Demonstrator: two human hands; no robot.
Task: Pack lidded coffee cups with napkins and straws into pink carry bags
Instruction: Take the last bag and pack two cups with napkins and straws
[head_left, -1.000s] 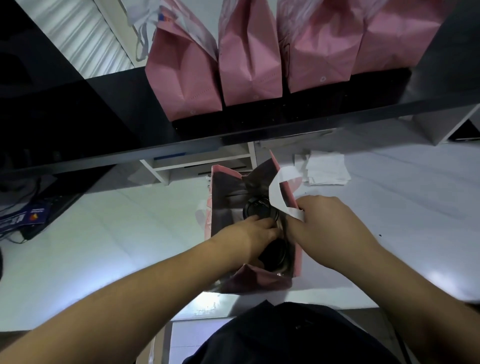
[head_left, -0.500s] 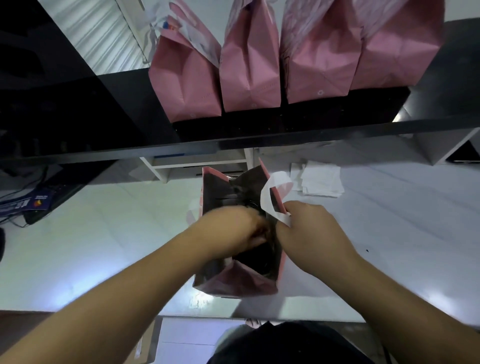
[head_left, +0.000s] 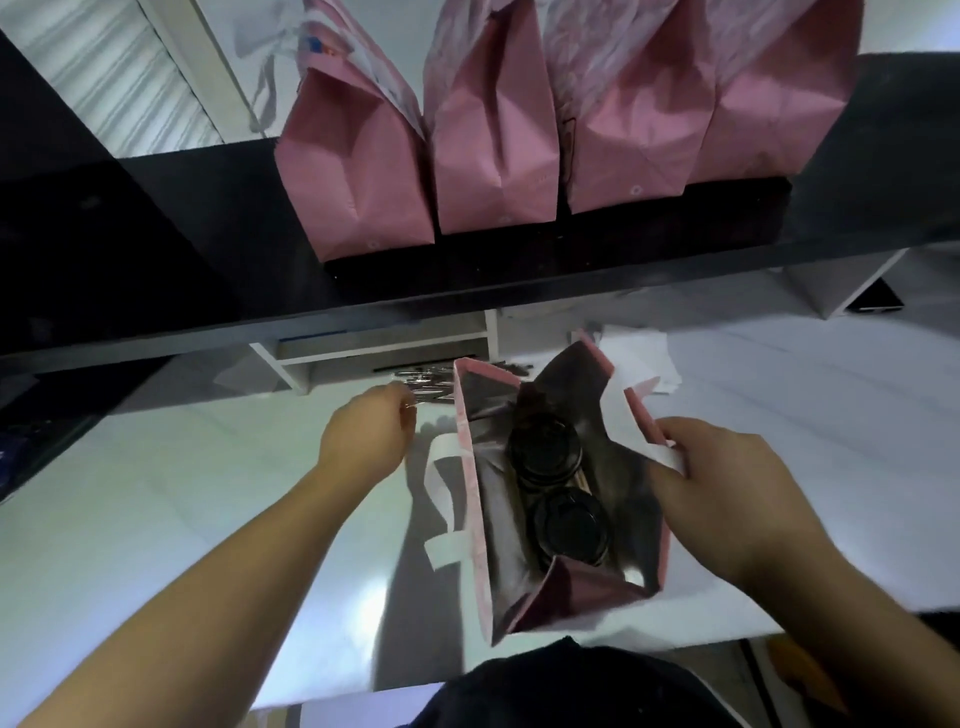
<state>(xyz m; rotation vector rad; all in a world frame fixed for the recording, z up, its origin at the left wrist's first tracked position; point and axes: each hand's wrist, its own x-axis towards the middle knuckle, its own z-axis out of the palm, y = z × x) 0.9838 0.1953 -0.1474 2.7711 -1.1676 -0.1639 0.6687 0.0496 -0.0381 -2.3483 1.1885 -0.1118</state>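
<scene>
The left hand (head_left: 366, 434) has left the open bag (head_left: 480, 499) and now reaches the straws (head_left: 423, 387) beside it, fingers curled; whether it grips one, I cannot tell. The right hand (head_left: 727, 483) pinches the bag's handle (head_left: 660, 452). Two lidded cups (head_left: 558, 486) sit inside; straws judged outstanding. Napkins (head_left: 641, 358) lie behind; four bags (head_left: 550, 119) stand on the shelf (head_left: 675, 254), clear of the reach.

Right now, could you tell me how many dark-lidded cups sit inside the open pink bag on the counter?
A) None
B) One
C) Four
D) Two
D: two round dark lids, the farther cup and the nearer cup, show one behind the other inside the open pink bag, whose right side the right hand holds open.
</scene>
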